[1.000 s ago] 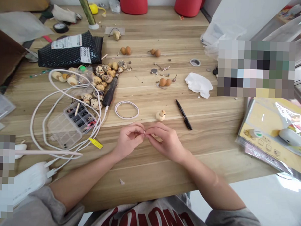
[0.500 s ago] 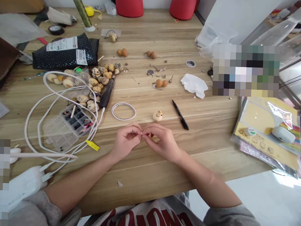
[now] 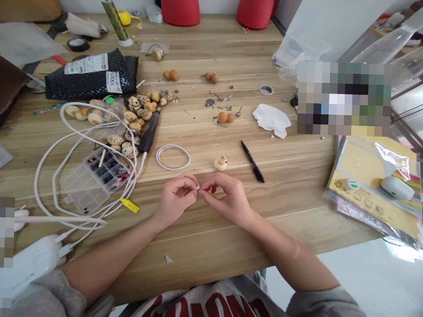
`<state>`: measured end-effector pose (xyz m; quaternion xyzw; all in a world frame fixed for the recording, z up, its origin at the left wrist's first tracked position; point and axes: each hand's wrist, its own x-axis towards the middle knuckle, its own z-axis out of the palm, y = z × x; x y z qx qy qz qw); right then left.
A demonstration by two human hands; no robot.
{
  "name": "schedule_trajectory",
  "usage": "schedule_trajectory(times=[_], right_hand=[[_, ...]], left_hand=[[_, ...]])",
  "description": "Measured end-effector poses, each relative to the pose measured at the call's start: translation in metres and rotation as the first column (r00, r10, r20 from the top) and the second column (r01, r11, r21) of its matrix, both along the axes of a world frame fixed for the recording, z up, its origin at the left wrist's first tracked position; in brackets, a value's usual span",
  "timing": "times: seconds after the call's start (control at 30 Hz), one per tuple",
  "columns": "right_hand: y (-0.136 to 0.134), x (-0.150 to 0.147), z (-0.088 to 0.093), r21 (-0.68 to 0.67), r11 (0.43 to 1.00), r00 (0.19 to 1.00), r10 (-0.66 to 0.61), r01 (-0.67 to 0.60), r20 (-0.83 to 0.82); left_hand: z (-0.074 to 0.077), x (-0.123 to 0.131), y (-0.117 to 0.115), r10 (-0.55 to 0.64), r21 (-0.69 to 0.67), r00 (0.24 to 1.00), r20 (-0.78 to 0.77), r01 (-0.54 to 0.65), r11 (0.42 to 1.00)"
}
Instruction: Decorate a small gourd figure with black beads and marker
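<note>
My left hand (image 3: 178,197) is closed in a pinch on a tiny white piece (image 3: 198,187) with a dark spot at its lower end. Thumb and forefinger of my right hand (image 3: 227,199) meet at that same spot, fingertips almost touching the left ones. Whether the right fingers grip the piece too, or something else small, is too fine to make out. Just beyond the right hand sits a small pale gourd duck (image 3: 221,164) with a dark mark on its head. A black marker (image 3: 252,161) lies to its right, and a white cord loop (image 3: 173,157) to its left.
At left, a white cable (image 3: 41,171) coils around an open compartment box (image 3: 109,169) of small parts. Painted gourds (image 3: 143,113) lie behind it, beside a black-handled tool (image 3: 150,132). Brown gourds (image 3: 226,117), a crumpled tissue (image 3: 271,120) and packets (image 3: 377,183) lie farther off.
The right fingertips have shifted slightly, and more of the tiny white piece shows between the hands. Both hands otherwise stay in place; the camera view has moved a little.
</note>
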<state>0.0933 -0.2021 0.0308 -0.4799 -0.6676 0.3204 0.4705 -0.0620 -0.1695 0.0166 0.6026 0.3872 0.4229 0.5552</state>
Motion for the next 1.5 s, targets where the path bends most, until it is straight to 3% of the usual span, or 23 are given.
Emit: schedule_trajectory(times=[0.2,0.43,0.6,0.73,1.0,1.23,1.5], right_hand=[[-0.002,0.002,-0.002,0.233,0.971,0.974,-0.011,-0.043,0.224],[-0.004,0.001,-0.002,0.230,0.970,0.946,-0.004,-0.075,0.324],[-0.002,0.003,0.002,0.128,0.990,0.973,0.021,-0.052,0.232],[0.000,0.004,0.006,-0.037,0.998,0.992,0.051,-0.047,0.112],[0.004,0.008,0.007,-0.365,0.923,0.988,0.072,-0.118,-0.139],[0.007,0.010,0.005,-0.444,0.864,0.928,0.067,-0.238,-0.367],[0.007,0.012,0.006,-0.458,0.851,0.919,0.067,-0.256,-0.388]], left_hand=[[0.000,0.001,-0.001,0.008,0.042,1.000,-0.017,-0.007,0.999],[-0.002,0.000,-0.004,0.011,0.127,0.995,-0.103,0.002,0.992],[-0.004,0.000,-0.005,0.003,0.145,0.995,-0.102,0.012,0.989],[-0.003,-0.001,-0.005,-0.005,0.133,0.994,-0.110,0.020,0.991],[-0.001,-0.002,-0.004,-0.048,0.086,0.997,-0.062,0.053,0.995],[-0.002,-0.001,-0.003,-0.077,0.041,0.997,-0.029,0.078,0.996],[-0.004,-0.002,-0.005,-0.106,0.038,0.994,-0.002,0.106,0.994]])
